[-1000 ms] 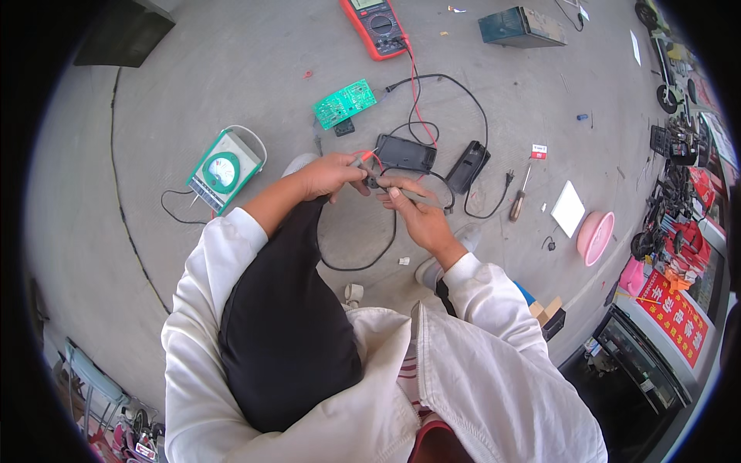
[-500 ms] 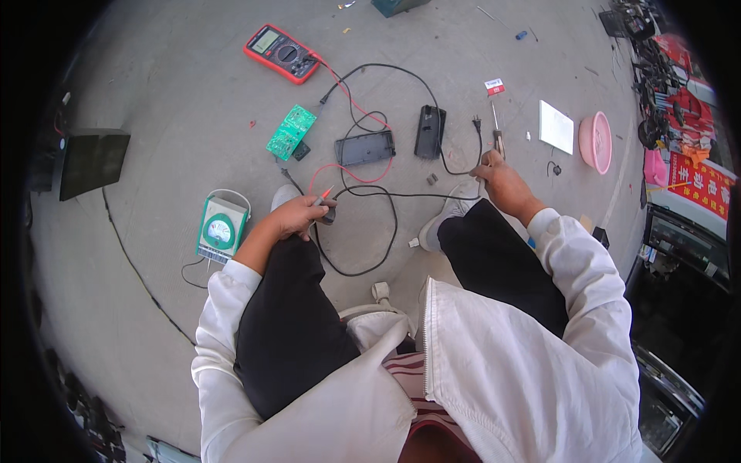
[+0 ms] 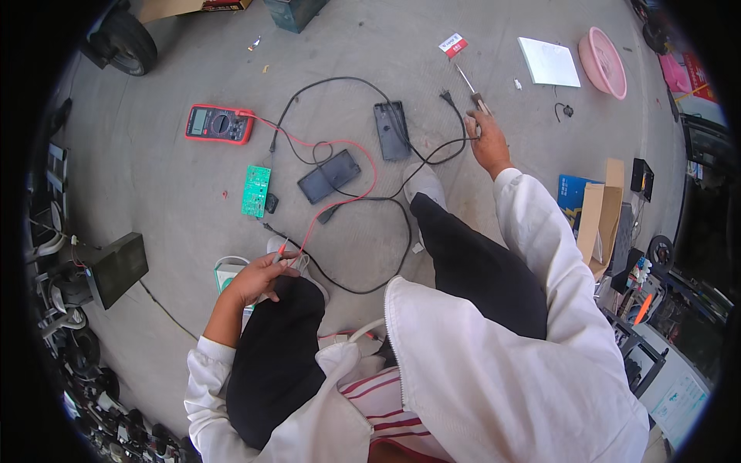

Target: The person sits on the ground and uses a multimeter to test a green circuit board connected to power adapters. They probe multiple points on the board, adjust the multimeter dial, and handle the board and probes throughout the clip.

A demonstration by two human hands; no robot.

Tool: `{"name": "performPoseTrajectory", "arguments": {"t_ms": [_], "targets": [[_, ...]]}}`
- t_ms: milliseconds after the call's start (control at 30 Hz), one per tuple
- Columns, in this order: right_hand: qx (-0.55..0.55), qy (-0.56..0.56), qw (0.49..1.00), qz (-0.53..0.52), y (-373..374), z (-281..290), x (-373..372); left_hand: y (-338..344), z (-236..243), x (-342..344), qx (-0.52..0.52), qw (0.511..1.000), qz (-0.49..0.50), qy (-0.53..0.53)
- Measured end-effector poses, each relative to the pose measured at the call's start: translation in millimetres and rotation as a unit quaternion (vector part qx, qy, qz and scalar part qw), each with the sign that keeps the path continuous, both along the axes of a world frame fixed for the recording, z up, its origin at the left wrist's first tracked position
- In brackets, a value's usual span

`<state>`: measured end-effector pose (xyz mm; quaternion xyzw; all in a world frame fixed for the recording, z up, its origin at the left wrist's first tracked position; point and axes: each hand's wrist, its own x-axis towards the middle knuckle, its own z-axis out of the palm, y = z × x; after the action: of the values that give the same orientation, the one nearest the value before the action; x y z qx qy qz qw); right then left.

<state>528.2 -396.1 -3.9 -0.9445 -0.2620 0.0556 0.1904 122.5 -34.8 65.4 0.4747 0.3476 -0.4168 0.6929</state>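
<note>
Grey concrete floor (image 3: 174, 181) all round, littered with parts; clock read from the floor between the shoes, twelve straight ahead. Nearest: left hand (image 3: 261, 279) at nine, above the black-trousered knee, thumb and fingers pinching a red probe (image 3: 282, 249), tip upward. Behind that hand, partly hidden, a white and green meter (image 3: 228, 272). Black cord (image 3: 410, 239) loops wide between the white shoes. Grey tray-like shell (image 3: 329, 176) lies at eleven, cocked at a slant; circuit board (image 3: 255, 190), green, at ten, a small black part just beside its right edge. Second shell (image 3: 392, 131), darker and narrower, at twelve, cord lying across it. Right hand (image 3: 490, 144) reaches out to between one and two, fingers bent at the handle of a screwdriver (image 3: 479, 101); a stretch of cord runs up to the same fingers, and which of the two they grip, if either, I cannot tell. Two-pin plug (image 3: 446, 96) at one, just left of the screwdriver. Red multimeter (image 3: 219, 124) at half past ten; red lead (image 3: 376, 171) curves from it to the probe. Farther: red-and-white packet (image 3: 453, 45) near one, white panel (image 3: 549, 62) at half past one, pink basin (image 3: 603, 64) just right of it.
</note>
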Motion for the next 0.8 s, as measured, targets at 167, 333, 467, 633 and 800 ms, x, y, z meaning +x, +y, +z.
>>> {"name": "performPoseTrajectory", "arguments": {"t_ms": [167,333,467,633,800], "targets": [[0.094,0.014,0.991,0.091,22.0,-45.4,43.4,22.7,8.2,13.8,0.114,0.977,0.175,0.036],[0.176,0.3,0.938,0.019,17.4,-45.6,67.7,32.8,-26.3,45.4,0.27,0.936,0.211,0.076],[0.201,0.415,0.887,-0.015,31.4,-28.8,68.2,45.2,-65.0,56.0,0.403,0.907,0.12,0.016],[0.281,0.5,0.814,-0.093,31.3,-29.5,73.5,47.4,-96.5,74.0,0.525,0.848,-0.071,-0.032],[0.217,0.454,0.854,-0.134,30.9,-24.0,68.5,43.0,-99.3,87.4,0.558,0.821,-0.116,-0.021]]}}
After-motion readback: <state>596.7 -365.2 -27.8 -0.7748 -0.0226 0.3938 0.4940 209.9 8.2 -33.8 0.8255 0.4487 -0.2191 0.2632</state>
